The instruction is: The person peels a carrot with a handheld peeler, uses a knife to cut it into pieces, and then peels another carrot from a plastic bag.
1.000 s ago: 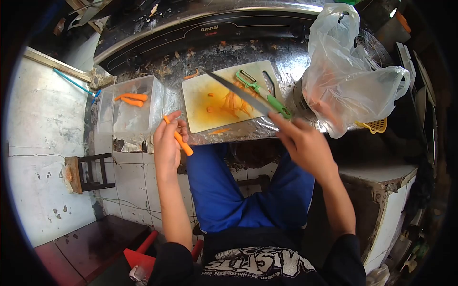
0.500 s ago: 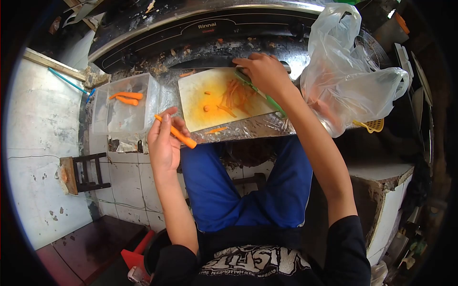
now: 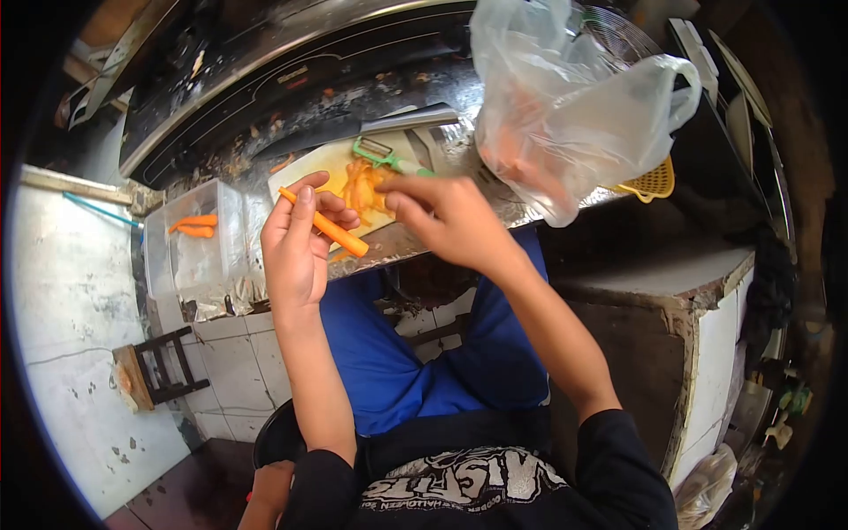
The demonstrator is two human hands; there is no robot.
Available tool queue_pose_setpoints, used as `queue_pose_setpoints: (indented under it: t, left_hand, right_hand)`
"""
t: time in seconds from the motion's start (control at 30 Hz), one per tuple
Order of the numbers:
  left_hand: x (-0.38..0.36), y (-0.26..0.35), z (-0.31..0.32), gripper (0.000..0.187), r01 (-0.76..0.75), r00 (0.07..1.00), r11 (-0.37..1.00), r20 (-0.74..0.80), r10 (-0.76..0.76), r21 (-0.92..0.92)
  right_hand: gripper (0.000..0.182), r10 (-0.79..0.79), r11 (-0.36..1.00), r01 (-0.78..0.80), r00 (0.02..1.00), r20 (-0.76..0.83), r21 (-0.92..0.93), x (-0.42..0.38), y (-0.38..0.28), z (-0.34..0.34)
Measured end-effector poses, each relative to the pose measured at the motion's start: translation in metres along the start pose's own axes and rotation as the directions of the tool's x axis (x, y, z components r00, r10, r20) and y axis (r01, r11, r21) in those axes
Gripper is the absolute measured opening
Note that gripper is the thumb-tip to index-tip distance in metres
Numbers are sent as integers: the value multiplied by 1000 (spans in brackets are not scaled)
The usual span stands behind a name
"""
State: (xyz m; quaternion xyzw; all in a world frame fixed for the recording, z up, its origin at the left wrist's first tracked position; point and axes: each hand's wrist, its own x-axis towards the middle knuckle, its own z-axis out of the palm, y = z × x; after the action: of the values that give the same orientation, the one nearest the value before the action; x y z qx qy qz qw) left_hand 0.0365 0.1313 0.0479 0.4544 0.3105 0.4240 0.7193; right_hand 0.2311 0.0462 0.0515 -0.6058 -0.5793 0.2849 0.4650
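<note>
A peeled carrot (image 3: 331, 226) lies slanted in my left hand (image 3: 299, 252), whose thumb and fingers close around its upper part. My right hand (image 3: 458, 221) is just to the right, index finger and thumb apart and pointing at the carrot, with nothing seen between them. Below the fingertips is a pile of orange peelings (image 3: 360, 190) on the white cutting board (image 3: 305, 168). A green-handled peeler (image 3: 378, 153) rests at the board's back edge. Behind it lies a large knife (image 3: 309, 135) with a metal handle.
At the left, a clear plastic container (image 3: 196, 252) holds carrots (image 3: 196, 223). A plastic bag (image 3: 565, 115) with orange contents stands at the right, by a yellow basket (image 3: 649, 183). A stove (image 3: 309, 75) is behind. Another person's arm (image 3: 272, 490) shows at lower left.
My right hand has left the peeler on the board and come down toward the carrot. The view has shifted. Another person's arm has appeared at lower left.
</note>
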Motion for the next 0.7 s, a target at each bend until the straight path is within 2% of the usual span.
queue_pose_setpoints:
  t: [0.03,0.07,0.13,0.2,0.27,0.33,0.4,0.43,0.47,0.5,0.53,0.6,0.7]
  left_hand:
    - [1,-3,8,33,2,1000,1000,14,-2,2]
    - [1,-7,17,32,7,1000,1000,28,-7,-18]
    - [1,-14,36,31,17,998,999,57,-16,-34]
    - [-1,-23,55,30,58,994,996,95,-51,-75]
    - [-4,-34,71,31,93,984,992,158,-79,-84]
    - [-9,-46,85,32,141,967,988,223,-123,-69]
    - [-16,-51,95,33,186,943,981,288,-166,-45]
    - [-19,-51,99,33,191,925,981,325,-195,45]
    - [-23,-50,104,33,186,906,973,361,-224,136]
    - [-27,-50,109,34,188,893,963,374,-250,195]
    - [-31,-52,111,34,200,874,960,407,-266,197]
    - [-35,-56,113,33,106,828,923,481,-288,370]
    - [-39,-63,122,25,120,769,898,532,-354,423]
  right_hand:
    - [29,-6,999,6,1000,15,41,-11,2,-1]
    - [34,71,992,-78,995,76,99,-22,-3,-6]
    - [38,142,959,-148,989,43,242,-43,0,-3]
    - [38,151,949,-137,988,-26,283,-60,9,0]
    - [35,271,872,-223,961,-50,435,-78,16,-5]
    - [33,348,846,-271,933,-92,459,-96,18,-15]
    - [34,464,770,-374,884,-51,517,-117,21,-26]
    - [34,497,730,-381,866,-59,568,-129,23,-31]
    - [34,514,729,-379,853,-91,569,-141,24,-37]
    - [33,506,690,-322,855,-115,648,-152,24,-44]
    - [32,499,648,-256,854,-146,718,-163,23,-49]
    - [32,512,657,-204,827,-231,726,-183,18,-61]
    - [31,510,686,-128,787,-348,716,-208,10,-70]
